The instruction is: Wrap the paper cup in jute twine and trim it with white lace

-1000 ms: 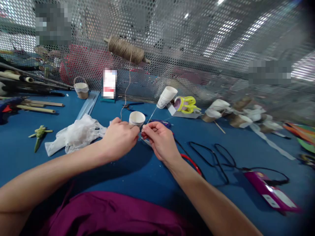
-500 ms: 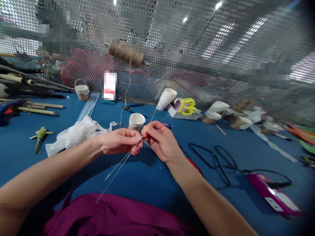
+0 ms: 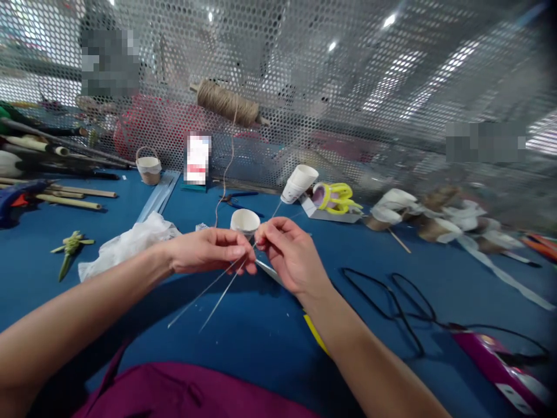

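Several thin, pale, wire-like strands cross between my two hands, and their loose ends point down toward my lap. My left hand has its thumb and fingers around them, the fingers a little loose. Close beside it, my right hand pinches the strands with thumb and forefinger. Another length runs up and away past the right fingertips toward the stacked white paper cups. Just behind the hands stands a white cup. A metal blade shows below my right hand, with a yellow handle partly hidden by the wrist.
A twine spool hangs at the perforated metal screen, its cord trailing down. White crumpled cloth and bamboo sticks lie left. Rightward are a yellow tape holder, wrapped cups, a black cable and a purple device.
My left fingers have loosened and opened slightly around the strands. The strand ends have swung and spread apart lower down. The view has shifted a little, and the blade shows more.
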Demonstrator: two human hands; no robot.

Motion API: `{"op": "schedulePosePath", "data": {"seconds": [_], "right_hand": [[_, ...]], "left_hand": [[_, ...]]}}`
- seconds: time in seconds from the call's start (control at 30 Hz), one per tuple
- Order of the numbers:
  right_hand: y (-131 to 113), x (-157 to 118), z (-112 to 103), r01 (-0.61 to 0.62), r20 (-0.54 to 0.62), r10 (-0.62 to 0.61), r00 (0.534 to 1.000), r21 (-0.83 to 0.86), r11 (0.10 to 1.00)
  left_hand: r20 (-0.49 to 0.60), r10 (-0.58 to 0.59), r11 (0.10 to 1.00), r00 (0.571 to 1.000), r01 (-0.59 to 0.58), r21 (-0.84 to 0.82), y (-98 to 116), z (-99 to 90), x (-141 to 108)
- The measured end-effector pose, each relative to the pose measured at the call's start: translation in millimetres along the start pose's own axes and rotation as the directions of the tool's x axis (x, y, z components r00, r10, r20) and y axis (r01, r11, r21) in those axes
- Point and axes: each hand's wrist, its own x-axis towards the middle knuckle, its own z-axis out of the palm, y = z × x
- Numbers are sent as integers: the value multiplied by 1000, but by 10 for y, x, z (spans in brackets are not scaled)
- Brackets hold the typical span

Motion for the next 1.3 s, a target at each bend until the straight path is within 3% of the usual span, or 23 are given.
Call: {"op": "schedulePosePath", "data": {"seconds": [0.1, 0.2, 0.23, 0.3, 0.33, 0.37, 0.4, 0.43, 0.5, 0.57, 0.63, 0.7, 0.77, 0.83, 0.87, 0.9, 0.97, 1.03, 1.07, 1.1, 1.17, 1.23, 1.3], "right_hand": [[25, -16, -4, -5, 31, 6, 1000, -16, 1000], [81, -23, -11, 0, -24, -3, 1000, -114, 993], [96, -25, -12, 8, -52, -17, 999, -156, 988], [107, -30, -8, 31, -93, -52, 994, -214, 976], [101, -34, -4, 41, -101, -65, 993, -219, 975], [88, -38, 1, 49, -104, -71, 992, -205, 978], [69, -43, 5, 53, -103, -72, 992, -173, 983], [47, -48, 10, 55, -98, -68, 993, -132, 990], [4, -57, 16, 54, -77, -57, 995, -49, 997], [-24, -63, 21, 53, -48, -52, 997, 3, 999], [-31, -65, 23, 46, -13, -45, 999, 22, 999], [-23, -65, 22, 47, 15, -47, 999, 27, 999], [-8, -62, 17, 53, 23, -53, 998, 14, 999], [15, -54, 11, 50, -10, -51, 999, -30, 998], [29, -49, 9, 44, -40, -46, 998, -59, 997], [44, -43, 8, 37, -73, -43, 996, -86, 996], [72, -34, 11, 32, -127, -47, 991, -118, 992], [89, -32, 16, 41, -145, -59, 988, -123, 992], [91, -33, 18, 46, -142, -63, 988, -120, 992], [88, -35, 18, 51, -136, -66, 988, -113, 992], [71, -39, 17, 61, -116, -70, 991, -82, 995], [50, -39, 14, 72, -84, -75, 994, -37, 997], [32, -37, 13, 80, -44, -80, 996, -8, 997]], "left_hand": [[32, 6, 996, 999, -3, -88, -105, 8, 44], [-135, 34, 933, 990, 16, 359, -69, 111, 42], [-216, 81, 817, 973, 59, 574, -31, 156, 29], [-335, 252, 471, 908, 188, 862, 62, 235, -4], [-352, 299, 361, 887, 236, 902, 108, 260, -21], [-353, 303, 336, 885, 247, 909, 148, 270, -36], [-340, 263, 401, 903, 217, 890, 178, 264, -48], [-295, 198, 545, 935, 146, 826, 196, 242, -55], [-155, 84, 852, 984, 10, 524, 183, 172, -49], [-56, 78, 984, 995, -68, 163, 105, 106, -17], [38, 21, 994, 999, -16, -111, -8, 75, 29], [44, 23, 974, 999, -13, -225, -103, 77, 69], [7, 30, 983, 1000, -28, -180, -139, 96, 90], [-80, 29, 996, 996, -22, 89, -113, 131, 88], [-160, 51, 952, 986, 0, 307, -84, 160, 79], [-249, 111, 839, 962, 44, 542, -51, 196, 68], [-359, 303, 462, 883, 193, 866, 19, 284, 37], [-360, 387, 202, 849, 302, 931, 87, 350, 4], [-356, 364, 181, 861, 310, 933, 120, 358, -12], [-353, 307, 238, 884, 288, 928, 150, 343, -25], [-271, 124, 536, 954, 165, 828, 186, 251, -40], [-133, -1, 841, 991, 73, 536, 164, 119, -30], [-61, -13, 971, 998, 27, 236, 80, 9, 2]]}}
